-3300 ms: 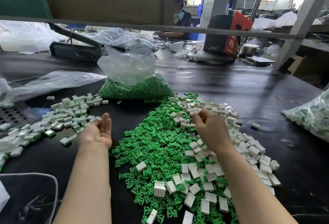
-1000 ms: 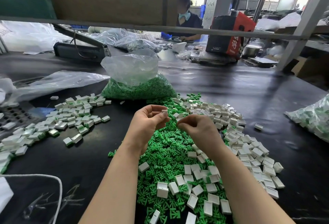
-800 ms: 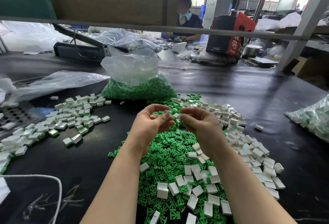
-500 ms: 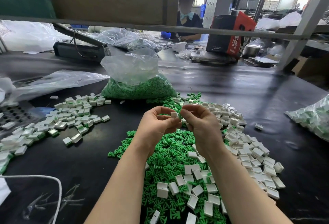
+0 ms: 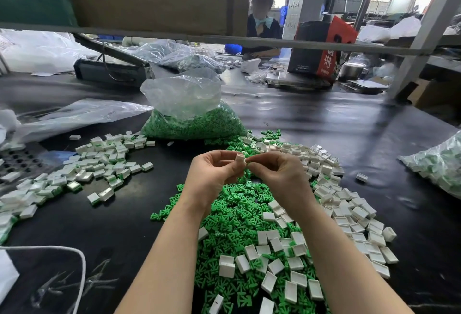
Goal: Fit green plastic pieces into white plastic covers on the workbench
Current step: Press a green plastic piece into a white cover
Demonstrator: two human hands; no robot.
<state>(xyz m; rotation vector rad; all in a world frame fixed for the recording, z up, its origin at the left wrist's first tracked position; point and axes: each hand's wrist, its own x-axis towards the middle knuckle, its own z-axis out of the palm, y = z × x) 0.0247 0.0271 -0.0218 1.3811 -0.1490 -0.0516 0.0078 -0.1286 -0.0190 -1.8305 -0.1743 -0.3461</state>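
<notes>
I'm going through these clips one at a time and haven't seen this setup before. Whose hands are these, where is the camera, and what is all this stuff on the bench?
There is no machine here. A person wears a camera on the head, looking down at their own bare hands over a black workbench. The left hand and right hand meet and pinch one small white cover between the fingertips. Below them lies a heap of loose green pieces, with empty white covers scattered to the right. At left sits a pile of finished covers showing green edges. Behind stands a clear bag of green pieces.
</notes>
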